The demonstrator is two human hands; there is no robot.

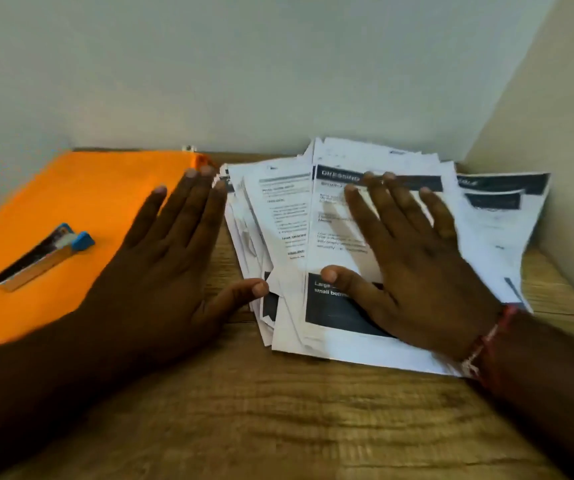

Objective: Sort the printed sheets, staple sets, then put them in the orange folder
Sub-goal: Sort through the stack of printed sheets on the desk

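White printed sheets [285, 220] lay fanned at centre right, under the flat, spread fingers [384, 202] of the right hand [417, 265], with the left hand [161, 265], flat and empty, at their left edge.

The bench [278, 417] is wood-grained, brown and matt. The orange folder [71, 202] looks smooth and matt. The stapler [45, 252] has blue plastic parts over a shiny metal base. The printed sheets [289, 237] are thin white paper, slightly crumpled. A red thread band [486, 341] circles one wrist.
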